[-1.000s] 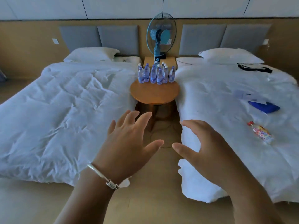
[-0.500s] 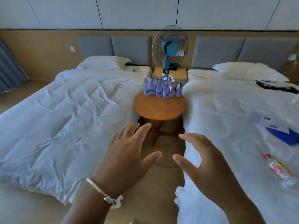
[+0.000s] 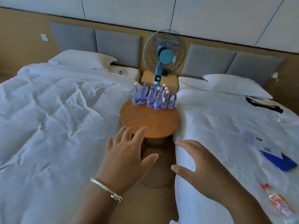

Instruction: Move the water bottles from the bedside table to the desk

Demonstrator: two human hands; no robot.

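The water bottles (image 3: 153,97) stand clustered upright at the far edge of the round bedside table (image 3: 150,122); left hand (image 3: 124,157) and right hand (image 3: 202,165) hover near, fingers spread, empty; best grasp the nearest bottles first, avoiding toppling neighbours.

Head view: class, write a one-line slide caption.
Two open hands, left hand and right hand, reach toward water bottles on a round bedside table between two beds.

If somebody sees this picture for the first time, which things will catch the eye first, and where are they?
First, the cluster of water bottles standing at the far edge of the round wooden table between two white beds. Behind them a blue fan stands on a wooden cabinet. In the foreground the left hand and right hand reach forward, open and empty.
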